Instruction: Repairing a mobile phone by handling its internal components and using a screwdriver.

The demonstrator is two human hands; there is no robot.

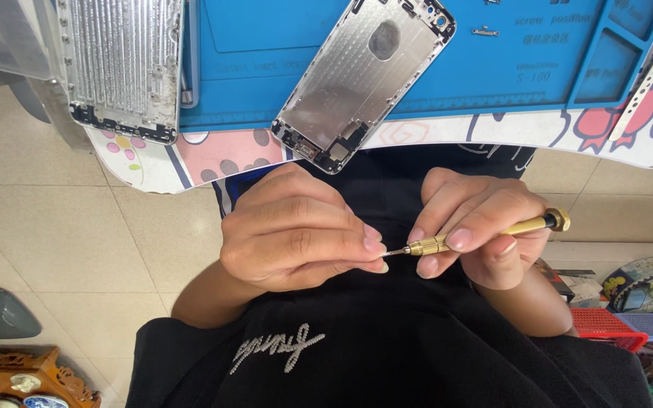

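Observation:
My right hand (478, 227) holds a small brass screwdriver (493, 230) by its knurled grip, with the thin tip pointing left. My left hand (296, 234) is closed, its fingertips pinched around the tip; whatever tiny part it may hold is hidden. Both hands hover over my lap, just below the table edge. A bare silver phone housing (364, 75) lies tilted on the blue work mat (266, 45), overhanging the table edge. A second silver metal phone part (122, 68) rests at the left of the mat.
The table (190, 159) has a white cartoon-printed cover. A small metal piece (485, 32) lies on the mat. Red and blue baskets (606, 325) and tape rolls (644, 279) sit at the lower right. A carved wooden object (24, 374) stands on the tiled floor.

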